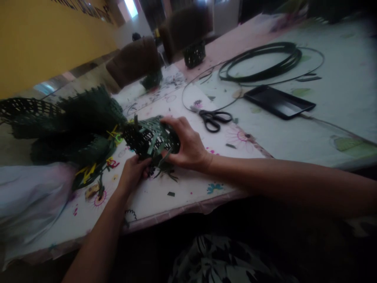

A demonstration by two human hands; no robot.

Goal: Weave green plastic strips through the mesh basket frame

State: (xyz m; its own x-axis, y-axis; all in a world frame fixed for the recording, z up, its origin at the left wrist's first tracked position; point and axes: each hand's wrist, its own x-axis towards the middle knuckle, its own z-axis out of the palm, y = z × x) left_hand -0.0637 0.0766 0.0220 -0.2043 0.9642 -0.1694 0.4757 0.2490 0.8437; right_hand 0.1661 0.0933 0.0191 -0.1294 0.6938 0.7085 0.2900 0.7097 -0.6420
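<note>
Holds a small dark-green woven basket (141, 135) tipped over the surface (182, 186), just in from the near edge. Clasps its right end with a broad grip of the right hand (191, 147), thumb low and fingers above; takes its lower side with a narrower grip of the left hand (134, 171), partly hidden. Hemmed in at left by larger woven pieces (85, 110), close alongside, and yellow strips (88, 173). Roomier at right, with patterned surface showing before black scissors (206, 114). Bounded farther out by a dark coil (260, 76) and a flat black device (279, 100).
</note>
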